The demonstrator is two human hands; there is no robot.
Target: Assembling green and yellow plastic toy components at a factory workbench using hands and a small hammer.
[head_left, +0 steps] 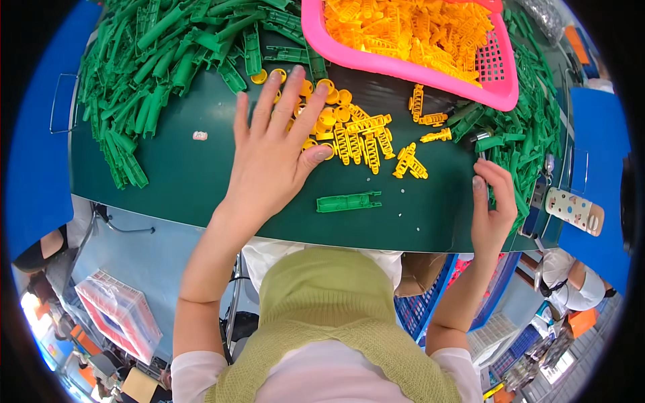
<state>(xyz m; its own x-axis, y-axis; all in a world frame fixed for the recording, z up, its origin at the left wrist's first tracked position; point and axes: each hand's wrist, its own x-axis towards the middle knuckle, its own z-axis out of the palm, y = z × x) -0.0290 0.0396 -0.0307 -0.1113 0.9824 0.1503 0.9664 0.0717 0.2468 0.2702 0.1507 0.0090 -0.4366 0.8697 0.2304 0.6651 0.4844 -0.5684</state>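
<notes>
My left hand (272, 144) lies with fingers spread over a cluster of small yellow round caps (327, 117), its fingertips on or just above them. Right of the caps sit several yellow ribbed pieces (363, 141), with two more ribbed pieces (410, 162) a little apart. A single green half-shell part (348, 201) rests on the table nearer to me. My right hand (495, 205) is at the right with its fingers curled together; what they hold, if anything, I cannot make out. Just beyond its fingertips shows a dark, partly shiny object (476, 140) beside green parts.
A pink basket (403, 74) full of yellow ribbed pieces stands at the back. Large heaps of green parts (161, 60) cover the far left, and more green parts (537, 134) line the right of the dark green table (181, 181). A patterned pale case (574, 210) lies at the right edge.
</notes>
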